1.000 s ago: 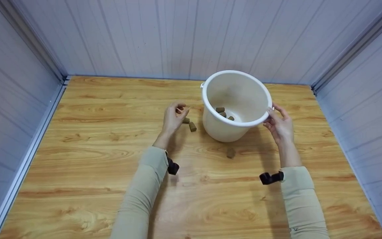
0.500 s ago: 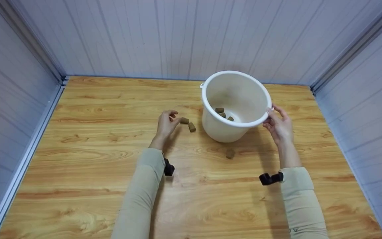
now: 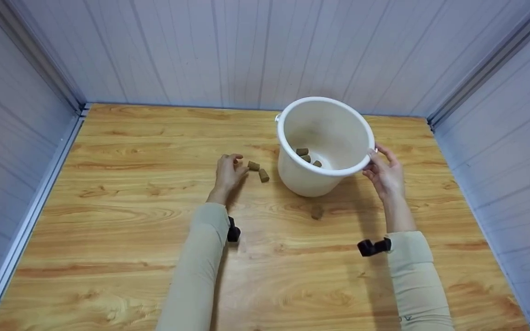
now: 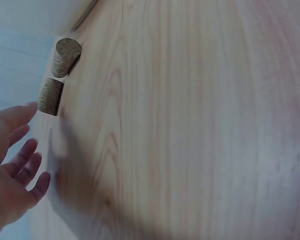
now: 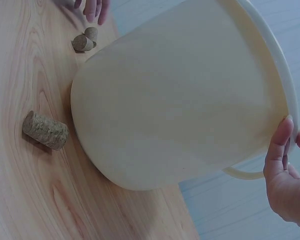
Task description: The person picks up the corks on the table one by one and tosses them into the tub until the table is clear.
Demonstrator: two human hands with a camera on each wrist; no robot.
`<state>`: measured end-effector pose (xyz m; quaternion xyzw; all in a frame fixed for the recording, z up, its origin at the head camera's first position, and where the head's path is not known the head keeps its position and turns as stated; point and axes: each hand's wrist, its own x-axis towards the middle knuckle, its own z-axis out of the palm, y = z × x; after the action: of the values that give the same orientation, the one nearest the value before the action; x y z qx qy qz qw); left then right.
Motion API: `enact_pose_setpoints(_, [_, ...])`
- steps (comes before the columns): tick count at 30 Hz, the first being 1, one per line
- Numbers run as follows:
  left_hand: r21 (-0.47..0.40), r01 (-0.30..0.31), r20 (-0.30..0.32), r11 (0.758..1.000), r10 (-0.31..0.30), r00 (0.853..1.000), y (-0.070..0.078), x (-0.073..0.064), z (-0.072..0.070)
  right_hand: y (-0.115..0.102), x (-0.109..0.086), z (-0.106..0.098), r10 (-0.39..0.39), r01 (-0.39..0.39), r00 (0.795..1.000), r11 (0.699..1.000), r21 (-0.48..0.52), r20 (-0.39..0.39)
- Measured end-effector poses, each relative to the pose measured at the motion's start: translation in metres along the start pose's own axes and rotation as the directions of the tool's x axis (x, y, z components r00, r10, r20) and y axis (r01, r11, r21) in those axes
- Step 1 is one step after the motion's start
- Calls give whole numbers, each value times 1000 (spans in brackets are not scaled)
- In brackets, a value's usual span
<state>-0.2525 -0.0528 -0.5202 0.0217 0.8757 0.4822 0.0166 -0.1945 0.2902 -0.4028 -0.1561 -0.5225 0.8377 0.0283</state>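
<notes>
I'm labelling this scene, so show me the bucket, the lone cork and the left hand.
Bucket point(image 5: 175, 100), right wrist view: outer wall.
Lone cork point(image 5: 46, 131), right wrist view: its side.
Left hand point(image 3: 227, 174), head view: near the thumb's base.

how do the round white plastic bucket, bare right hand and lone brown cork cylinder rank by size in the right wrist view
1. White plastic bucket, by far
2. Right hand, partly cut off by the frame
3. Cork cylinder
</notes>
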Motion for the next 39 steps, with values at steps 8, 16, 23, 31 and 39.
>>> enact_pose_setpoints(8, [89, -9, 9, 996, 8, 1000, 0, 4, 0, -1, 1, 1, 3, -3, 1000, 1000, 1, -9])
enact_pose_setpoints(16, [120, -21, 27, 993, 18, 999, 1, 8, 4, -2, 0, 2, -1, 0, 1000, 1000, -15, -19])
enact_pose_setpoints(23, [139, -15, 52, 990, 8, 999, 2, 7, 11, -1, 0, 1, 4, -4, 1000, 1000, -13, -20])
enact_pose_setpoints(31, [140, 3, 30, 990, -7, 1000, -1, 7, 13, 2, 1, 0, -4, 4, 1000, 1000, -19, -4])
enact_pose_setpoints(39, [126, -1, -16, 992, 3, 1000, -3, 8, 15, 1, 1, 0, -13, 13, 1000, 1000, -22, 11])
